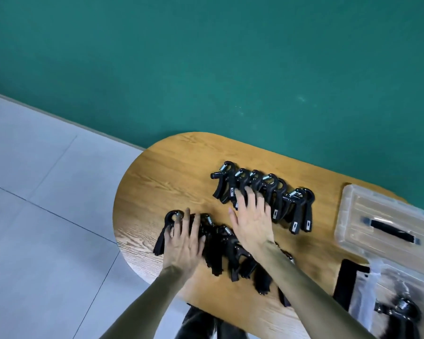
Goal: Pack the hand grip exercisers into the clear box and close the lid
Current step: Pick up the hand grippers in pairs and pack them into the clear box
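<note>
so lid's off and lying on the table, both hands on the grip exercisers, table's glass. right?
Not glass: the head view shows a wooden table. The rest holds: lid lies on it, left hand and right hand on the grip exercisers.

Flat hands (184, 241) on black exercisers (267, 192)

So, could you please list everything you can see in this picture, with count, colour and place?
far row of exercisers: about six, black with metal springs, far side of table
near row of exercisers: several, black, blurred, near side of table
lid: one, clear with black handle, on table at right
clear box: one, open, bottom right, at least one black exerciser inside
table: one, light wood, rounded end
wall: green, behind table
floor: pale grey tiles, left
left hand: fingers spread on near row
right hand: fingers spread, reaching onto far row
</note>
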`<action>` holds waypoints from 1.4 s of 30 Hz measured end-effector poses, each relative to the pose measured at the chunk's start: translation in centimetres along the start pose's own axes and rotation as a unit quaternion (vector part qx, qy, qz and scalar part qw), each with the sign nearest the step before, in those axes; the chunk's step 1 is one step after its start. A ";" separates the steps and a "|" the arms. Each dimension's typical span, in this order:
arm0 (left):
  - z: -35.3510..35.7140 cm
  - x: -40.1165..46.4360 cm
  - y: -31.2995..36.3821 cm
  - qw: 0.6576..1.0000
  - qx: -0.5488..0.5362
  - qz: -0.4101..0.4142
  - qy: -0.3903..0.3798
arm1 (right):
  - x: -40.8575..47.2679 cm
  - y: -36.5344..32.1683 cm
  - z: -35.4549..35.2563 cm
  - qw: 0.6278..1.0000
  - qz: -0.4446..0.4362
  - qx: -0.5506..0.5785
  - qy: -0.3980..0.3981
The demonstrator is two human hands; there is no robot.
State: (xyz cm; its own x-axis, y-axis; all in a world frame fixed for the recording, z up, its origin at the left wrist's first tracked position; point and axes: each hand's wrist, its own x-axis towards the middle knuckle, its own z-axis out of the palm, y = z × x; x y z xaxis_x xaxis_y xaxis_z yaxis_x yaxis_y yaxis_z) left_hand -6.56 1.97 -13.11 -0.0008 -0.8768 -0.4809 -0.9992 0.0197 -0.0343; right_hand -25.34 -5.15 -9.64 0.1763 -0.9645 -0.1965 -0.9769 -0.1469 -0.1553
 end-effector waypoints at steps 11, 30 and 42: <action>8.3 4.2 -4.6 0.995 -0.065 -0.077 -0.006 | 7.6 -3.5 8.3 0.998 -0.057 -0.027 -0.001; 10.5 5.2 -4.9 0.983 -0.150 -0.102 0.012 | 14.0 -4.7 12.6 0.992 0.063 -0.105 -0.044; 8.7 4.4 -4.8 0.988 -0.128 -0.082 0.003 | 11.4 -4.2 11.8 0.986 0.028 -0.167 -0.001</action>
State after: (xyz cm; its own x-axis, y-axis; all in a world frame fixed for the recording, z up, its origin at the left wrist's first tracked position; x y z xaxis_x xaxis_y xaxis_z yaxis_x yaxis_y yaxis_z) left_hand -1.44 2.18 -22.72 0.1618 -0.8610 -0.4821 -0.9633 -0.2438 0.1121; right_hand -17.85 -12.97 -22.64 0.1207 -0.9726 -0.1985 -0.9704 -0.1577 0.1828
